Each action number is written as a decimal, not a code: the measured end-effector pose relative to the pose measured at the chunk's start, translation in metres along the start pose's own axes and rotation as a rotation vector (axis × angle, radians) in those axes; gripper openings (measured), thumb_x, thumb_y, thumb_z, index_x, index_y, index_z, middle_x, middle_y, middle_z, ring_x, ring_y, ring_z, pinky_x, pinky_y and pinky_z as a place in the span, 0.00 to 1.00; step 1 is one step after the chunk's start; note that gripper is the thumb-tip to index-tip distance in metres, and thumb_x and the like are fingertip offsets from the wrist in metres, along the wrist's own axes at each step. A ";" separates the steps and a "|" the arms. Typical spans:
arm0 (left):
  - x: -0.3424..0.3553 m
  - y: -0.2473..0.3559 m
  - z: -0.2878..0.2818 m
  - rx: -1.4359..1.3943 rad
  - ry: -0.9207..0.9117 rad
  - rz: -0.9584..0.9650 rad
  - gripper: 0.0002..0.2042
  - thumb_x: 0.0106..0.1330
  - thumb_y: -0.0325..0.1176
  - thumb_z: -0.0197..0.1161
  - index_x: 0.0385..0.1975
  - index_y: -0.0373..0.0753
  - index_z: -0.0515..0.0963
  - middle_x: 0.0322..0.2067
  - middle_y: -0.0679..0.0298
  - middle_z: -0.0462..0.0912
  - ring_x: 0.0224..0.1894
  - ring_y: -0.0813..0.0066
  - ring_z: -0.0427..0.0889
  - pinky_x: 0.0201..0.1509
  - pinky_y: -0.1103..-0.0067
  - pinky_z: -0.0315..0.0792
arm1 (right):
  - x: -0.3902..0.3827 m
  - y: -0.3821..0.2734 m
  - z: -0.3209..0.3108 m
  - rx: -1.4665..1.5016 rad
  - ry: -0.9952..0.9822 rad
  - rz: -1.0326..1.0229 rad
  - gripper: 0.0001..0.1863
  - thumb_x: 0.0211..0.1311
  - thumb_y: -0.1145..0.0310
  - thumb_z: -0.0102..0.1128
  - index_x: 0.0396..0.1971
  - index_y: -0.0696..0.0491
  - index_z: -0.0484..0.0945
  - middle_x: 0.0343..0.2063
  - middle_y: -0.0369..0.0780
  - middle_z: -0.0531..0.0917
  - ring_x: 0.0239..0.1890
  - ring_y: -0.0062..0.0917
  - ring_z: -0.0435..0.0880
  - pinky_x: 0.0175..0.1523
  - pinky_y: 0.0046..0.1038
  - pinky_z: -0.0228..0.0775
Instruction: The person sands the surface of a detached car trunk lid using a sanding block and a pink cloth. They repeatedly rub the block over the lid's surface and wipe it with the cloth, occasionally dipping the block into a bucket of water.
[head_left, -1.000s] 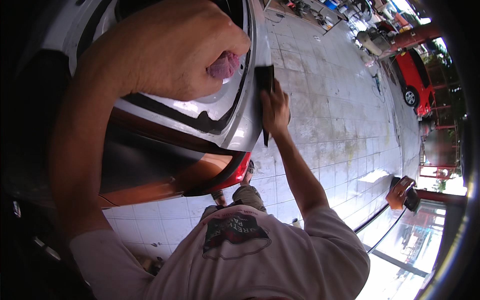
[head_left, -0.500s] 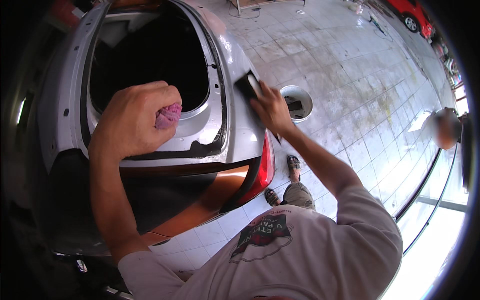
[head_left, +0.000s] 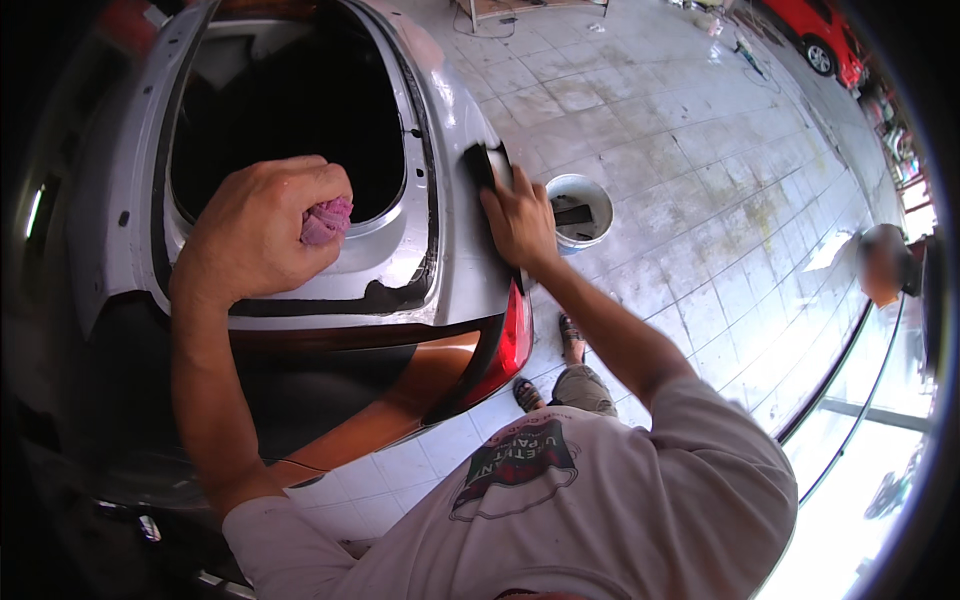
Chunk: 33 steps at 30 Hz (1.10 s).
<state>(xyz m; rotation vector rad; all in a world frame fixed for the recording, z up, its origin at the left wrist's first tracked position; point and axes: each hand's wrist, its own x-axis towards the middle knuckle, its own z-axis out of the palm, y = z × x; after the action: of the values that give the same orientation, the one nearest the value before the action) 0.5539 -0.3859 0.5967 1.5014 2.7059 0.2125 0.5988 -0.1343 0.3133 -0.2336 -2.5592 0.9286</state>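
Observation:
My left hand [head_left: 250, 225] is closed around a bunched pink-purple cloth [head_left: 326, 220]. It is held above the lower edge of the car's rear window opening [head_left: 290, 110]. On the right, my right hand [head_left: 522, 222] grips a long dark sanding block [head_left: 480, 165] with a pale upper part. The block lies along the outer edge of the silver-grey rear body panel [head_left: 462, 270], just above the red tail light [head_left: 513, 340]. My fingers and palm hide its middle, and its underside cannot be seen.
A white bucket [head_left: 602, 190] holding a dark flat piece stands on the tiled floor [head_left: 690, 190] beside the car. Below the panel runs a black and orange lower body section [head_left: 430, 370]. Another person's head [head_left: 880, 262] shows at far right. A red car [head_left: 835, 40] stands beyond.
My right hand has drawn the sanding block in toward the car; it now lines up more closely with the panel edge. The whole view has shifted slightly. My left hand keeps the cloth.

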 end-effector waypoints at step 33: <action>-0.014 0.011 0.004 0.029 0.258 0.062 0.07 0.47 0.24 0.69 0.23 0.35 0.77 0.26 0.54 0.82 0.34 0.51 0.84 0.42 0.61 0.77 | -0.030 0.063 -0.024 0.178 -0.172 -0.455 0.24 0.79 0.63 0.51 0.64 0.65 0.79 0.76 0.55 0.68 0.74 0.49 0.69 0.78 0.43 0.52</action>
<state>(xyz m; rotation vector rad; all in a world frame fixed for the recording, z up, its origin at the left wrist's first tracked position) 0.5704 -0.3914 0.5939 1.6752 2.8683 0.3972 0.6374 -0.0806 0.2803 0.4789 -2.4965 1.0165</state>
